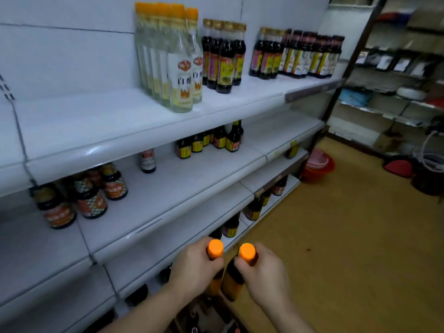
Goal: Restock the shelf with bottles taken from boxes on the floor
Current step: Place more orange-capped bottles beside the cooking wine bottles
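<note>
I hold two dark bottles with orange caps upright, side by side, low in the head view. My left hand [192, 267] grips the neck of the left bottle [215, 249]. My right hand [264, 272] grips the neck of the right bottle [234, 277]. Both bottles hang in front of the white shelf unit [168, 188], level with its lower tiers. Under my forearms lies an open box [204, 316] on the floor with dark bottle tops showing inside.
The top shelf carries clear orange-capped bottles [177, 61] and dark sauce bottles [223, 56]. The middle shelf holds jars [79, 195] at left and small dark bottles [209, 143]. A red bucket [317, 167] stands on the tan floor beside the unit. Another rack [396, 80] stands at right.
</note>
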Action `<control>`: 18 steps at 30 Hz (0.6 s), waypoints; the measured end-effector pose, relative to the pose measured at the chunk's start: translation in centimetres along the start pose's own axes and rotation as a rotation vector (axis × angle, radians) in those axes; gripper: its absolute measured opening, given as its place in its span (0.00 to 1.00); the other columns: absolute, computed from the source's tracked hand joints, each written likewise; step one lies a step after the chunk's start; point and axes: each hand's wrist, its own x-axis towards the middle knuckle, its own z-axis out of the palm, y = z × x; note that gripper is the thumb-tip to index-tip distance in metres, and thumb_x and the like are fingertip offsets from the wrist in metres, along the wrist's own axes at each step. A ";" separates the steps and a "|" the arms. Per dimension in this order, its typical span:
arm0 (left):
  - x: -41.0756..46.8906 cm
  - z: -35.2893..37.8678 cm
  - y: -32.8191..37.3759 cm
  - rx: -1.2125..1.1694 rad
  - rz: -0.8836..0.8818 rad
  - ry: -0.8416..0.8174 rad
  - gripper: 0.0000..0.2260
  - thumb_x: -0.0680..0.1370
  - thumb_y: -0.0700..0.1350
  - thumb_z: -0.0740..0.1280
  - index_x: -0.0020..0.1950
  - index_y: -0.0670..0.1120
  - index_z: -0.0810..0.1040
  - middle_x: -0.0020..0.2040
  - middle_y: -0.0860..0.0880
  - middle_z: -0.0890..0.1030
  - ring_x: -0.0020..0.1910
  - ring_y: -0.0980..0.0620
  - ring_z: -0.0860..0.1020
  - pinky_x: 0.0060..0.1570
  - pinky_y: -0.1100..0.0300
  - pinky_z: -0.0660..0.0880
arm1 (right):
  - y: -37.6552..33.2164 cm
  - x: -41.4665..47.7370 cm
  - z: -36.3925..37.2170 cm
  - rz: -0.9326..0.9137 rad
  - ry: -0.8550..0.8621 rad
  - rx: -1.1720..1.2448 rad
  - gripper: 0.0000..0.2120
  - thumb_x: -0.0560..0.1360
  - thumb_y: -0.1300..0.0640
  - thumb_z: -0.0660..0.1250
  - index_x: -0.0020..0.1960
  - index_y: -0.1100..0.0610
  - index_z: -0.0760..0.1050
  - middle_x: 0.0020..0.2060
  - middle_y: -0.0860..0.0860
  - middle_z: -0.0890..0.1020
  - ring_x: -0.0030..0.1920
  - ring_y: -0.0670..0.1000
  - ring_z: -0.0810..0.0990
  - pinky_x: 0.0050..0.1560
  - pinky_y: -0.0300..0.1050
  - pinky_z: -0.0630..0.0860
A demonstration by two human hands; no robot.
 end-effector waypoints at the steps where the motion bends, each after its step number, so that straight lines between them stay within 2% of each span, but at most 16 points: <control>1: -0.1 -0.9 0.9 0.006 0.001 0.023 0.11 0.69 0.58 0.69 0.43 0.53 0.74 0.36 0.52 0.79 0.38 0.52 0.78 0.35 0.53 0.74 | -0.7 -0.3 -0.7 -0.020 0.001 0.003 0.12 0.71 0.43 0.69 0.39 0.48 0.70 0.37 0.48 0.76 0.38 0.50 0.75 0.35 0.50 0.70; 5: -0.6 -4.2 4.3 0.005 0.027 0.084 0.13 0.65 0.60 0.66 0.36 0.53 0.68 0.33 0.51 0.74 0.39 0.45 0.78 0.32 0.53 0.66 | -3.3 -1.2 -3.4 -0.103 0.017 0.031 0.13 0.73 0.44 0.70 0.38 0.48 0.69 0.34 0.48 0.76 0.34 0.48 0.72 0.33 0.46 0.66; 9: -1.6 -7.2 7.0 -0.003 0.058 0.149 0.14 0.63 0.59 0.67 0.37 0.49 0.70 0.32 0.49 0.75 0.36 0.48 0.76 0.33 0.49 0.71 | -5.5 -1.7 -5.5 -0.185 0.051 0.005 0.13 0.74 0.41 0.70 0.40 0.48 0.72 0.36 0.48 0.77 0.37 0.49 0.76 0.35 0.50 0.71; 11: -2.0 -8.5 7.9 -0.040 0.066 0.175 0.14 0.63 0.58 0.67 0.37 0.50 0.71 0.32 0.49 0.75 0.35 0.49 0.76 0.34 0.48 0.72 | -6.4 -1.9 -6.4 -0.245 0.070 0.015 0.14 0.74 0.40 0.69 0.40 0.48 0.71 0.35 0.48 0.76 0.36 0.50 0.75 0.34 0.50 0.69; 16: -3.1 -11.5 9.8 -0.060 0.073 0.205 0.12 0.65 0.56 0.68 0.36 0.49 0.71 0.31 0.49 0.73 0.34 0.49 0.74 0.32 0.52 0.68 | -8.6 -2.1 -8.2 -0.365 0.086 0.048 0.17 0.75 0.41 0.69 0.38 0.50 0.66 0.33 0.49 0.71 0.33 0.51 0.70 0.33 0.49 0.65; 18: -3.6 -12.8 10.3 -0.061 0.078 0.228 0.13 0.67 0.54 0.70 0.35 0.48 0.69 0.31 0.48 0.72 0.34 0.47 0.72 0.32 0.53 0.65 | -9.6 -2.3 -8.7 -0.402 0.066 0.069 0.17 0.75 0.41 0.69 0.38 0.49 0.66 0.33 0.48 0.71 0.34 0.51 0.71 0.34 0.52 0.66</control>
